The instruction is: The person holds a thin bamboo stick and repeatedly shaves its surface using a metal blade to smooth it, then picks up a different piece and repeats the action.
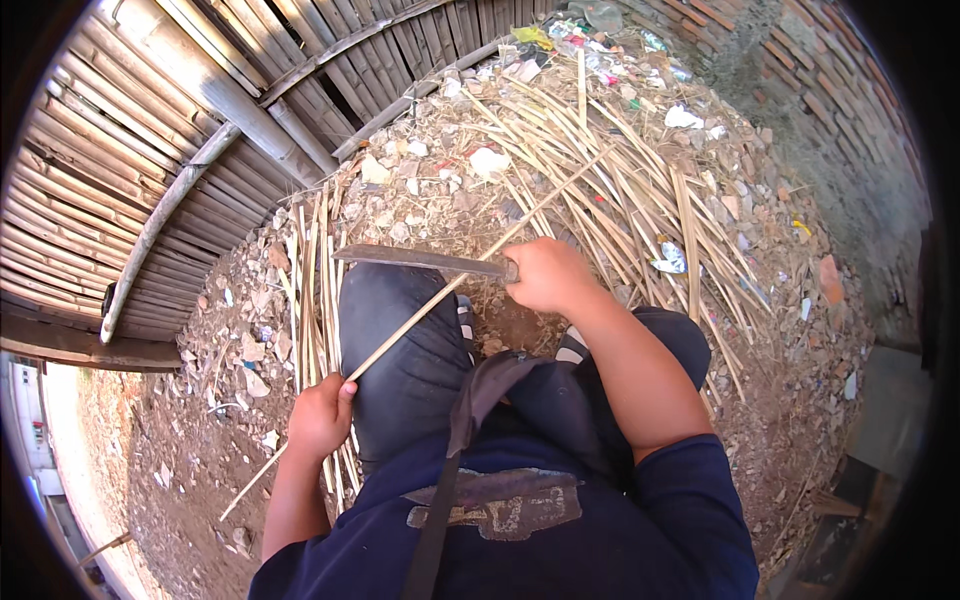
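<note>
The knife point(405, 258) is taken as the point of reference. The right hand point(550, 275) has its fingers closed about the handle at the knife's right end, with the blade lying nearly crosswise before the body and its tip pointing left. The left hand point(318, 418), nearer the body than the knife and to the left, grips the strip point(412, 325) between thumb and fingers. The strip's long axis runs obliquely, from a tail below and left of the knife, through the left hand, to a far end ahead and right of it. The governing relation is the crossing: strip and knife intersect at a slant, close to the handle end of the blade. The right hand is judged the nearer to this crossing; the left is well apart from it, back along the strip. Whether blade and strip actually touch there cannot be determined from this single view. The left knee point(385, 300) is on the near side of the blade. A pile point(625, 190) of similar strips lies on the ground beyond and right of the knife, and the strip's far end overlaps it in view.
</note>
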Motion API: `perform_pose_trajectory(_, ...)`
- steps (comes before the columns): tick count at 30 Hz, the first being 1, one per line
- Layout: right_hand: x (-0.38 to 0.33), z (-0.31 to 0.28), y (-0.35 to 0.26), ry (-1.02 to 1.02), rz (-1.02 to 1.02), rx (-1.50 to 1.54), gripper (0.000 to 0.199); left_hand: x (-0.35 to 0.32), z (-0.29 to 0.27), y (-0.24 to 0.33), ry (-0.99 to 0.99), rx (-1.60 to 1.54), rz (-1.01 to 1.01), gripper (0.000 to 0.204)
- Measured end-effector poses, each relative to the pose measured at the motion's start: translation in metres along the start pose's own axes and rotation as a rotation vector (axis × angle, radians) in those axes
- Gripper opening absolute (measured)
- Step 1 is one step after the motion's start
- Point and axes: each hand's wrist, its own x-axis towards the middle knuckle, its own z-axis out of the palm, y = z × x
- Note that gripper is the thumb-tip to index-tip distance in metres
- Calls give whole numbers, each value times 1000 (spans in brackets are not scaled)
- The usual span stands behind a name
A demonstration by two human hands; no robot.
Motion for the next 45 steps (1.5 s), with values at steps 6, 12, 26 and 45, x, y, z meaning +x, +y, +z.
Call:
perform_pose_trajectory(6, 18, -13, 68, 293, 262, 233, 39, 0, 5, 6, 16, 24, -42, 36)
perform_pose_trajectory(12, 4, 4, 26, 52, 8, 87, 38, 0, 3, 6, 11, 89, -55, 35)
perform_pose_trajectory(26, 8, 0, 41, 46, 123, 143, 39, 4, 3, 4, 12, 21, -9, 36)
perform_pose_trajectory(45, 8, -5, 29, 26, 77, 75, 37, 4, 1, -1, 14, 23, 1, 39)
